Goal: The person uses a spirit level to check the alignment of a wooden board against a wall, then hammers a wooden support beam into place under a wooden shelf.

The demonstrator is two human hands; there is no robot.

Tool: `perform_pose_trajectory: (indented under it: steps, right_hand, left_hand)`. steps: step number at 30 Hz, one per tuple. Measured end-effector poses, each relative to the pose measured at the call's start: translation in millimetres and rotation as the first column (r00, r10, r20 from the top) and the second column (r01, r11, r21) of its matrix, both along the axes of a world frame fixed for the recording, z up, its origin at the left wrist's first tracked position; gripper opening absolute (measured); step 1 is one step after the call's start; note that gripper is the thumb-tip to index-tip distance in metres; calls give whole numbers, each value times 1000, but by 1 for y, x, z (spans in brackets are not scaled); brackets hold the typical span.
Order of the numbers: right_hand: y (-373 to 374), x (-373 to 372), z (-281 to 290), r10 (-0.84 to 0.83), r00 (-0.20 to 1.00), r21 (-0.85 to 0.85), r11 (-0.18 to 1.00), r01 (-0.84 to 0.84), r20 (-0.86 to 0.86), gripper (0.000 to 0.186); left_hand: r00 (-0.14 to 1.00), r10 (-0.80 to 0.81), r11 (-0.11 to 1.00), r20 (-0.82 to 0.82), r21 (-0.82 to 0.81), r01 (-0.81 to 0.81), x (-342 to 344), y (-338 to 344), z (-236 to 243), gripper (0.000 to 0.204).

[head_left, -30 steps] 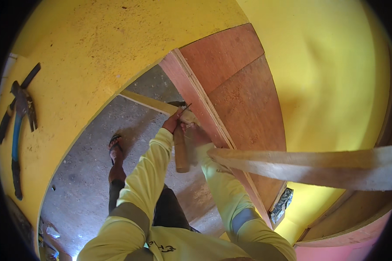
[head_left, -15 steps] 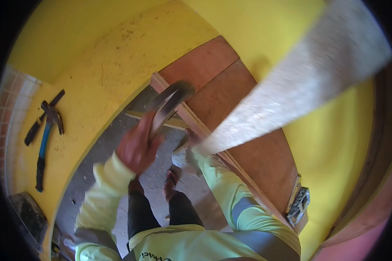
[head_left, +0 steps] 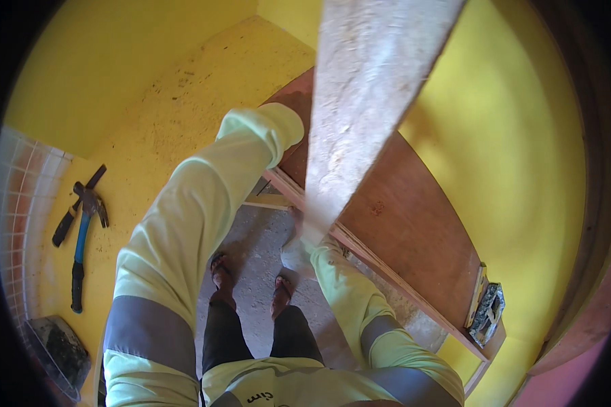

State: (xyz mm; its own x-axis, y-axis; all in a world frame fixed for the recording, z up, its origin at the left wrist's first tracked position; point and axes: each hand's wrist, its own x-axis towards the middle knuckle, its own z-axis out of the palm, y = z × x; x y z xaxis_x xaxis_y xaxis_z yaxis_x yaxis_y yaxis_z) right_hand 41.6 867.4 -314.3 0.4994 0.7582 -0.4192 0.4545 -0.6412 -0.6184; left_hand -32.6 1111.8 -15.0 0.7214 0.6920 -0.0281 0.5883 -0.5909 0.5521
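Note:
My left arm reaches forward over the brown wooden panel [head_left: 414, 210]; past the sleeve cuff the left hand is hidden. In front of that spot rises a long, pale, rough wooden plank [head_left: 360, 88], its upper end very near the camera. At the lower end of this plank is my right hand [head_left: 296, 222], beside the panel's near edge. The plank and blur cover most of its fingers, so its grip is hard to make out. A wooden crosspiece [head_left: 269, 201] shows under the panel's edge near the right hand.
On the yellow ledge [head_left: 149, 129] at left lie a blue-handled claw hammer [head_left: 81, 237] and a black-handled tool [head_left: 64, 227]. A dark tub [head_left: 60, 353] stands lower left. A dirty, mortar-smeared tool [head_left: 487, 314] rests at the panel's right end. Yellow walls curve around.
My left hand, earlier visible with a blurred, shiny dark tool, has moved forward out of sight. The plank's upper end has swung leftward in view. My right hand stays near the panel's edge.

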Motion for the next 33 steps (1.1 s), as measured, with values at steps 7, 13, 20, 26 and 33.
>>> perform_pose_trajectory:
  steps: [7, 13, 20, 26, 33]
  right_hand:
    - [0, 0, 4, -26, 1000, 9, 1000, 26, -14, 69]
    - [5, 1, -11, -47, 998, 18, 999, 48, -35, 69]
    - [15, -11, -6, -41, 998, 35, 998, 43, -45, 70]
    - [19, -11, -1, -88, 994, 39, 995, 90, -63, 70]
    - [30, -16, 0, -55, 997, 75, 995, 59, -54, 71]
  left_hand:
    - [997, -20, 1000, -76, 11, 21, 17, 6, 17, 36]
    - [964, -69, 998, -258, -22, 66, 20, 8, 44, 41]
    - [995, -95, 990, -8, 107, 95, 24, 41, -31, 43]
    - [938, -208, 938, -277, 216, 272, 37, 20, 31, 37]
    - [966, -92, 972, -241, 191, 140, 8, 47, 3, 32]
